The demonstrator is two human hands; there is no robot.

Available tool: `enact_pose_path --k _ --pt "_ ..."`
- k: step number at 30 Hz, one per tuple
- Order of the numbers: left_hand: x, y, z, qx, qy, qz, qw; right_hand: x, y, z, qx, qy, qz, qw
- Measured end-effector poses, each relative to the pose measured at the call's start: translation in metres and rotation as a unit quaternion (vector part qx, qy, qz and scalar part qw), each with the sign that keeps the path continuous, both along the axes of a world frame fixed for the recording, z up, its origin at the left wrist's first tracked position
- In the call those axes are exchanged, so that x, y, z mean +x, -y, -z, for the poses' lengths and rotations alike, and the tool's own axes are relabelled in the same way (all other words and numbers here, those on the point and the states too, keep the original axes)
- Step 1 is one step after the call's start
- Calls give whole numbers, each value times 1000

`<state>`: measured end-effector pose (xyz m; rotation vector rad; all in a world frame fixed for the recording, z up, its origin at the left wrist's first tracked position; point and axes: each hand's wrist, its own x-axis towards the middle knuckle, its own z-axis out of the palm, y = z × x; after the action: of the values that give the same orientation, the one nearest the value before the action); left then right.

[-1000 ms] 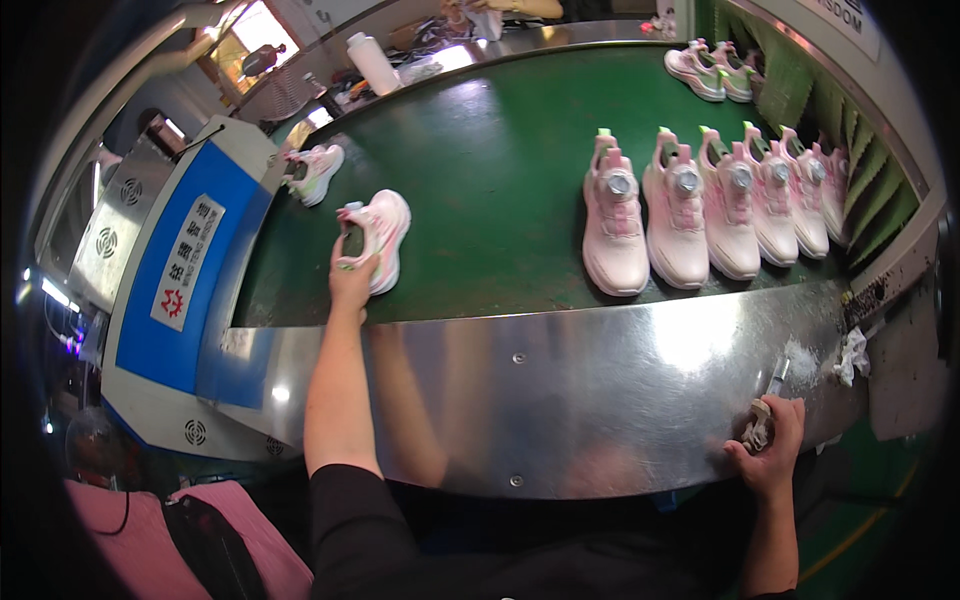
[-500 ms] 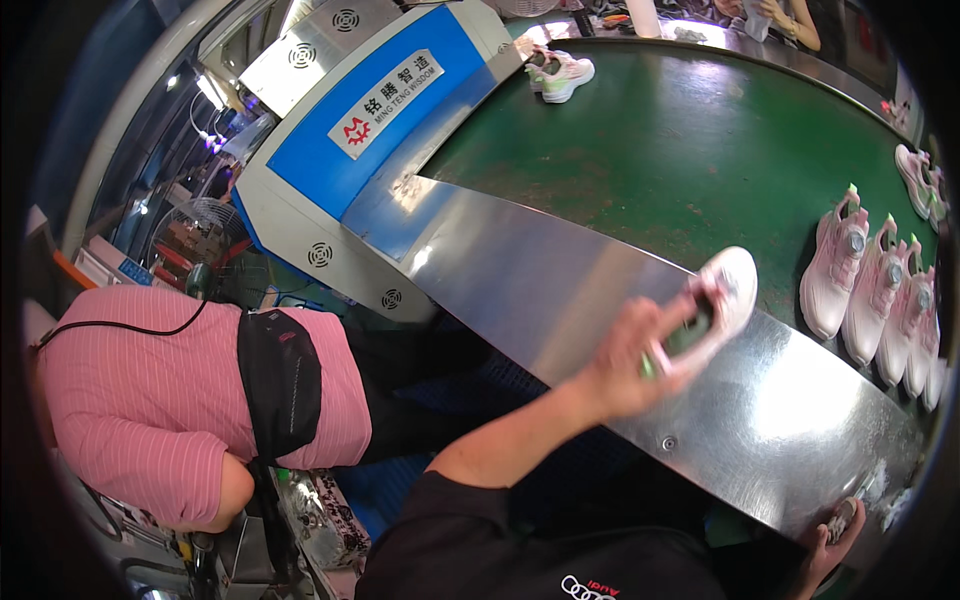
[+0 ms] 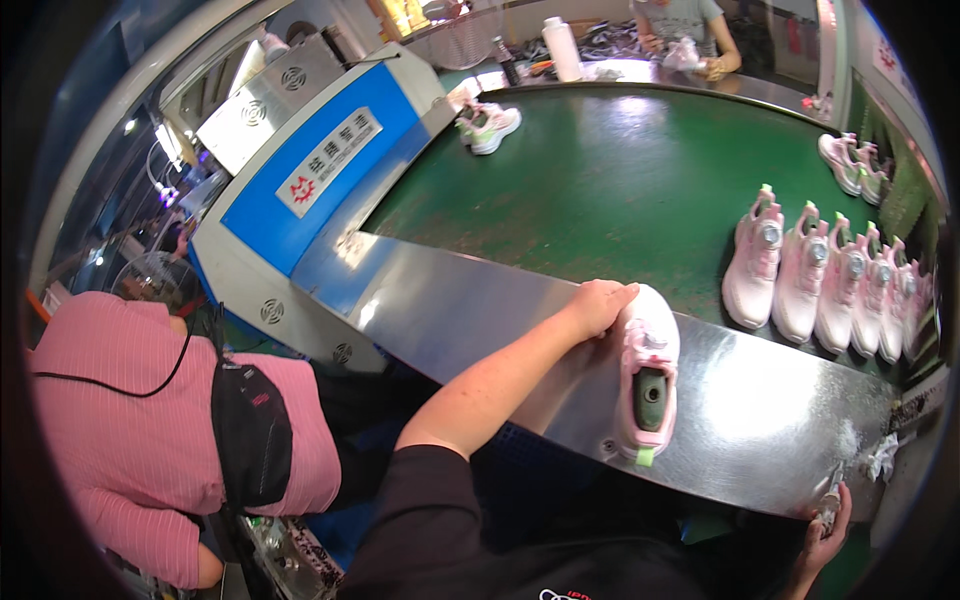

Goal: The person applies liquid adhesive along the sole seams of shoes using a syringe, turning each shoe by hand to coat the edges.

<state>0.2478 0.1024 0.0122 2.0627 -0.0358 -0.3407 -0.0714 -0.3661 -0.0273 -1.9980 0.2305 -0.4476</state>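
Observation:
A pale pink sneaker (image 3: pixel 664 328) with a green heel tab lies on the steel ledge, toe pointing away from me. Inside its opening sits a dark green shoe last (image 3: pixel 650 402) with a round hole. My left hand (image 3: pixel 603 308) grips the toe from its left side, the fingertips reaching over the front. Low at the right, by the ledge's near edge, my right hand (image 3: pixel 826 532) is closed around a small tool (image 3: pixel 829 502) with a mottled grey handle and a thin tip. What kind of tool it is I cannot make out.
Several pink sneakers (image 3: pixel 798 285) stand in a row on the green belt (image 3: pixel 600 190) at right. More shoes sit at far right (image 3: pixel 855 165) and far left (image 3: pixel 490 128). A co-worker in pink (image 3: pixel 130 400) is at left; another person (image 3: pixel 690 40) works across. Crumpled white scraps (image 3: pixel 882 458) lie on the ledge (image 3: pixel 480 310).
The sneaker has come down onto the ledge and turned, toe now away from me. My left hand has shifted from its heel end to the toe. The view has swung rightward.

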Motion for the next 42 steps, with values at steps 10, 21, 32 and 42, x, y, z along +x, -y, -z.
enact_pose_path --k 10,21,32,42 --pt "-55 94 -64 -362 -16 110 926 9 -77 -78 31 24 49 998" --pt "-82 100 -41 -579 -91 186 789 80 -124 -149 368 167 -333 852" --pt "-95 99 -52 -600 -69 246 758 106 -158 -169 406 99 -381 825" --pt "-92 93 -48 -594 -28 294 748 113 -161 -173 396 54 -390 829"
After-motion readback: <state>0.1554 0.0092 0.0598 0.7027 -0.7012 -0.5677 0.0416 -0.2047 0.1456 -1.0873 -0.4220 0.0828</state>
